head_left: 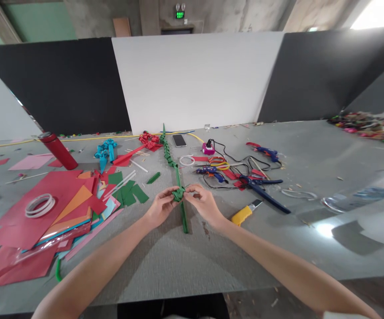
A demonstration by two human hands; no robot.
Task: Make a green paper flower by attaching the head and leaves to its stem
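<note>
Near the middle of the table, my left hand (162, 207) and my right hand (205, 205) pinch a small folded green paper piece (178, 194) from either side. Fingers of both hands are closed on its edges. Under it runs a long green paper strip (184, 219), its near end pointing toward me. Beyond my hands, a twisted green paper braid (167, 153) stretches toward the white panel; whether it joins the strip is hidden by the held piece. Cut green paper pieces (140, 193) lie to the left of my left hand.
Left are red paper sheets (21, 226), a tape roll (40, 205) and a red bottle (58, 150). On the right lie a yellow utility knife (241, 215), blue-handled pliers (268, 197), a glue gun (212, 171) and cords. A phone (179, 141) lies farther back.
</note>
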